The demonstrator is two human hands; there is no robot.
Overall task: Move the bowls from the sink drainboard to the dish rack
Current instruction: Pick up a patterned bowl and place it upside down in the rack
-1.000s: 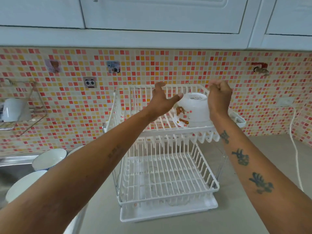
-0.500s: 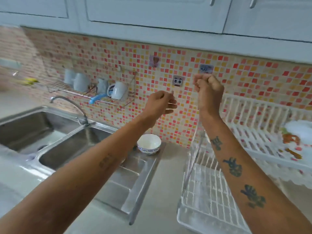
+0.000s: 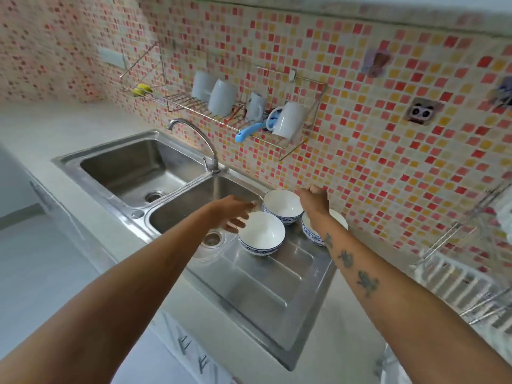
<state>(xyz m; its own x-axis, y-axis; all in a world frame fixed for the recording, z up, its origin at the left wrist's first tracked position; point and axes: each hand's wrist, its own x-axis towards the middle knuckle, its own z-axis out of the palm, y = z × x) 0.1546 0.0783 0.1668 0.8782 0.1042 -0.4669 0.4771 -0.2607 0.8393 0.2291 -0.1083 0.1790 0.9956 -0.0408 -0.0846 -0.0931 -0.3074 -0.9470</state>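
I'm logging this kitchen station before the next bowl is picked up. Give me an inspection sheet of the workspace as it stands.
Surface: steel drainboard, ribbed, bare in its near part.
Job's things: three blue-rimmed white bowls upright on the drainboard: near bowl, far bowl, right bowl partly hidden by the right forearm. White dish rack at right edge, blurred.
Clutter: nothing seen on the drainboard.
Hands: left hand open, fingers spread by the near bowl; right hand loosely curled above the bowls; neither holds anything.
Cables: nothing seen.
Surroundings: double sink, faucet, wall rack with mugs, mosaic tiles.
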